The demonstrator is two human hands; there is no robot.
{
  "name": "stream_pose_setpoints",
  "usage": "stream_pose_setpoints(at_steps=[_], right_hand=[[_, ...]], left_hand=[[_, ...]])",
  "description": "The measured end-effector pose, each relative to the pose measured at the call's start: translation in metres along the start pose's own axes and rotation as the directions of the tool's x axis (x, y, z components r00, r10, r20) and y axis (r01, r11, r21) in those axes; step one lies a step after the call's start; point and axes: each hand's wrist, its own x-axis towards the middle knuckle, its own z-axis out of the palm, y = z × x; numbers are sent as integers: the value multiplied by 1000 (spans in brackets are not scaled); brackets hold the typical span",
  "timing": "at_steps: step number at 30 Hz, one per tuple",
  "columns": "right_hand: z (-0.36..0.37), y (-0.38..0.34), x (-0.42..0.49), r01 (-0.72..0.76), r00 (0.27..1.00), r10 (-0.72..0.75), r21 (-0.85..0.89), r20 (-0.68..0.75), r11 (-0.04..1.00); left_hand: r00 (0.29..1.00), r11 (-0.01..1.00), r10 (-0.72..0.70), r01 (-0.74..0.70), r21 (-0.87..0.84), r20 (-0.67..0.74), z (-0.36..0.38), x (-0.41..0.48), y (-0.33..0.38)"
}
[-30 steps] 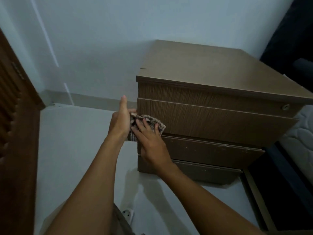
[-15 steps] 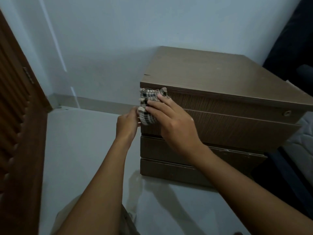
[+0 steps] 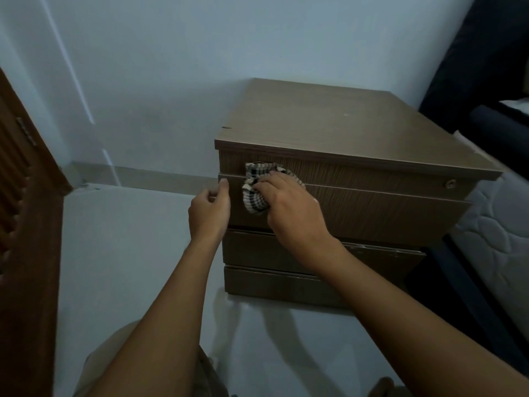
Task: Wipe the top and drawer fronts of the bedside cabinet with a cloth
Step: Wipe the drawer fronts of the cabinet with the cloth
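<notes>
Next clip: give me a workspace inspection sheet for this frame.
Surface: cabinet top brown, small notch at its left edge.
Job's things: checked cloth bunched against the upper drawer fronts, near their left end.
Clutter: nothing seen.
Grippers: right hand holds the cloth; left hand curled at the drawer's left edge, grip unclear.
Cables: nothing seen.
Surroundings: pale wall, louvred door left, mattress right, pale floor.

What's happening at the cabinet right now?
A person is wiping the front of the bedside cabinet. The right hand holds a bunched checked cloth against the upper drawer fronts, near their left end. The left hand sits at the left edge of the same drawer front, fingers curled; whether it grips the edge is unclear. The lower drawer fronts lie below both hands.
</notes>
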Motion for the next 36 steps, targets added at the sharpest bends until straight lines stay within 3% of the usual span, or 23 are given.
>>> stream_pose_setpoints(at_steps=[5,14,23,31,33,36], right_hand=[[-17,28,-18,-140,989,141,15,-52,990],[-44,74,-40,-292,956,294,-66,23,954],[-76,136,-81,-494,869,494,-115,-31,862],[-84,178,-115,-601,787,590,-8,-179,799],[-83,186,-122,-633,743,629,64,-229,772],[-86,196,-128,-713,596,727,192,-340,674]], left_hand=[[999,998,-40,41,37,-28,17,-9,5],[989,992,-124,126,16,-86,45,-25,18],[989,993,-112,114,19,-92,46,-24,15],[986,993,-118,117,-13,-118,53,-30,17],[985,993,-121,121,-12,-120,55,-31,18],[986,993,-120,119,-11,-118,55,-31,18]])
